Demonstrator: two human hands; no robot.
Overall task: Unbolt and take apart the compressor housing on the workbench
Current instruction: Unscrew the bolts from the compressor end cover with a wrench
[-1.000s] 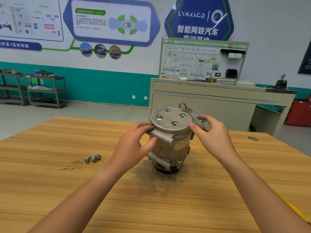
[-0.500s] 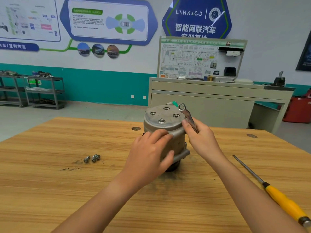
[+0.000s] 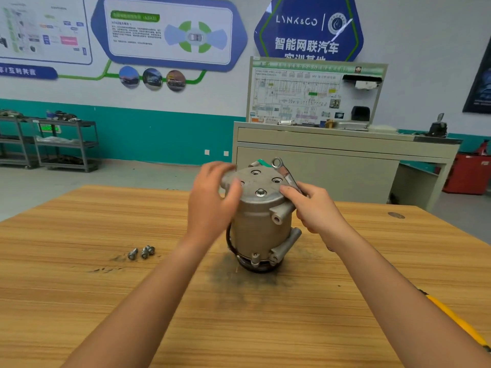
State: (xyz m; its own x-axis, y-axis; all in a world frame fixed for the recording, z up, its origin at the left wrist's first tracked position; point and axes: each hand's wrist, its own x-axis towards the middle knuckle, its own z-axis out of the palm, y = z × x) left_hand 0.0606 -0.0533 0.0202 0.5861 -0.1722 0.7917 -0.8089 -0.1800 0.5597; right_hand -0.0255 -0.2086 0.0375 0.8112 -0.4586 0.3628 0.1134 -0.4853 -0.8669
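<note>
The compressor [image 3: 260, 229] was stood upright in the middle of the tabletop [image 3: 79, 288], on a dark smudge of grime. Three loose bolts [image 3: 143, 252] were laid on the wood to its left, well apart from it. Empty holes could be seen in the round cap [image 3: 265, 181], and one last bolt [image 3: 260, 193] was left in at the front. So most of the unbolting was judged to be done. One bolt had to be turned out, and the cap had not yet been lifted off.

The wrench [image 3: 283, 171] was gripped in the right hand [image 3: 318, 208], ring end up, beside the cap's right edge. The left hand [image 3: 210, 205] was laid over the cap's left edge, but it was blurred, so a grip could not be told.

The compressor was made of dull grey metal, shaped like a fat can with lumps and tubes. The wrench was thin and shiny. The tabletop was smooth, stripy wood. A yellow-handled screwdriver [image 3: 451, 318] was laid at the right.
</note>
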